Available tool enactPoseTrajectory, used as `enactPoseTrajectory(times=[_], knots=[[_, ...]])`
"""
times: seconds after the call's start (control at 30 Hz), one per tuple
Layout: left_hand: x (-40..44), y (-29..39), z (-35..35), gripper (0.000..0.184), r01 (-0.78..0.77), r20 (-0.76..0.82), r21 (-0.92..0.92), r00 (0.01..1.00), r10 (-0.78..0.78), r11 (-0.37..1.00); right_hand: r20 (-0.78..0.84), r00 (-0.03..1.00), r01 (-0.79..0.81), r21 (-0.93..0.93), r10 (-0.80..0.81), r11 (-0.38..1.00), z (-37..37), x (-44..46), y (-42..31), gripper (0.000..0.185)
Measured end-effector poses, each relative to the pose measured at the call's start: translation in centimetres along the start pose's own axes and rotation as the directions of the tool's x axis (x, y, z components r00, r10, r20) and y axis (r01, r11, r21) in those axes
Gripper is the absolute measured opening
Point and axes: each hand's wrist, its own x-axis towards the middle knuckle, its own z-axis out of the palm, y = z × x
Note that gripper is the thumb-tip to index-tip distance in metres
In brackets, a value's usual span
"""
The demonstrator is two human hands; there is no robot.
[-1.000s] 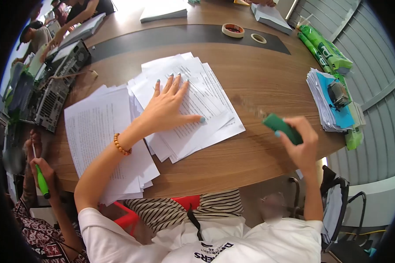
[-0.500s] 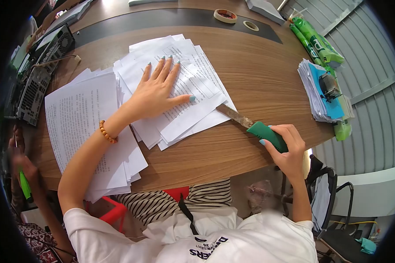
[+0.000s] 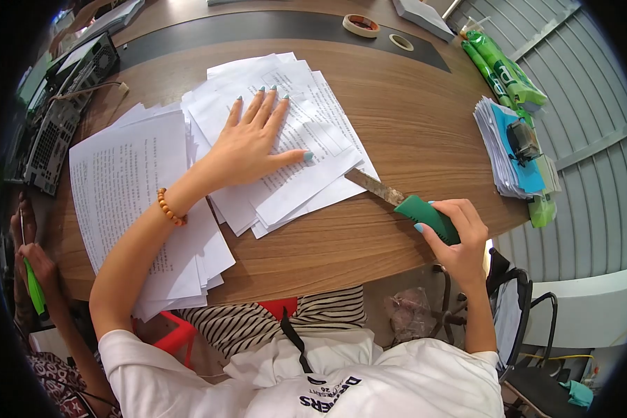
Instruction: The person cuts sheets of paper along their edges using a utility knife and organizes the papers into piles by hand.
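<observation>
My left hand (image 3: 247,150) lies flat, fingers spread, on a loose pile of printed papers (image 3: 327,150) on the wooden table. A second stack of printed sheets (image 3: 132,174) lies to the left, partly under my left forearm. My right hand (image 3: 460,233) is closed around the green handle of a knife-like tool (image 3: 427,217), near the table's front edge. Its worn, rusty-looking blade points up and left, with the tip at the right edge of the paper pile.
A computer case (image 3: 66,115) stands at the left; beside it a co-worker's hands (image 3: 38,268) hold a green-handled tool. Tape rolls (image 3: 361,26) lie at the back. Papers with a blue sheet (image 3: 512,150) and green packages (image 3: 498,66) are at the right edge.
My right hand has brought the tool leftward and down beside the papers, its blade tip now at their edge. My left hand stays on the pile. The view has shifted.
</observation>
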Motion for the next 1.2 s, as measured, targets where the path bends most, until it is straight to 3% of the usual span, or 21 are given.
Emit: enactPoseTrajectory(times=[0.13, 0.2, 0.63, 0.97, 1.2], knots=[[0.1, 0.1, -0.3, 0.09, 0.0, 0.001, 0.014, 1.0, 0.0, 1.0, 0.003, 1.0, -0.014, 0.016, 0.014, 1.0, 0.0, 0.2, -0.1, 0.029], [0.1, 0.5, -0.8, 0.088, 0.057, 0.09, 0.094, 0.994, -0.066, 0.994, 0.002, 1.0, -0.02, 0.017, 0.02, 1.0, -0.1, 0.2, -0.1, 0.029], [0.1, 0.5, -0.7, 0.09, 0.064, 0.097, 0.102, 0.993, -0.074, 0.993, -0.006, 1.0, -0.016, 0.014, 0.016, 1.0, 0.4, 0.6, -0.1, 0.027], [-0.4, 0.4, -0.2, 0.1, 0.013, -0.006, 0.127, 1.0, -0.013, 0.992, -0.042, 0.999, -0.009, 0.011, 0.01, 1.0, 3.1, 2.4, 0.1, 0.025], [-0.7, 0.3, 0.1, 0.1, -0.02, -0.095, 0.111, 0.995, 0.031, 0.994, 0.039, 0.999, -0.034, 0.083, 0.031, 0.996, 2.6, 2.9, 1.4, 0.024]])
